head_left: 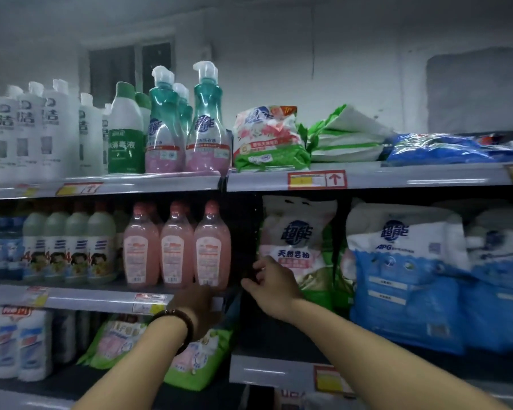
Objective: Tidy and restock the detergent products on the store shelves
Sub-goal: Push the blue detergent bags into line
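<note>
Step in hand, by my read: straightening the pink-and-white bag (296, 241) of detergent powder on the middle shelf (86, 298); right hand (271, 284) is at the bag's lower left corner, back of the hand to the camera; its fingers (253, 287) are curled in, thumb up against the bag's left edge; they look to be touching the bag, but whether they actually pinch the film or only rest on it I cannot tell; fingertips point into the dark gap just left of the bag. Left hand (194, 304), beaded bracelet (176, 322) on the wrist, is lower and left of the bag, at the shelf's front lip under the nearest pink bottle (212, 247); it is in shadow and its fingers are hidden, so how far open they are cannot be told, nor whether they hold anything. The bag stands upright, leaning a little; a blue bag (403, 285) stands just right of it. To do this well: get a proper hold on the corner seam rather than loose film; pull the bag forward and square to the shelf lip, label facing out; do not drag it left into the gap where it could slump; keep the elbow clear of the pink bottle left of the bag, it looks easy to tip; a soft powder bag will likely sag, so support from below if it gets lifted.
</note>
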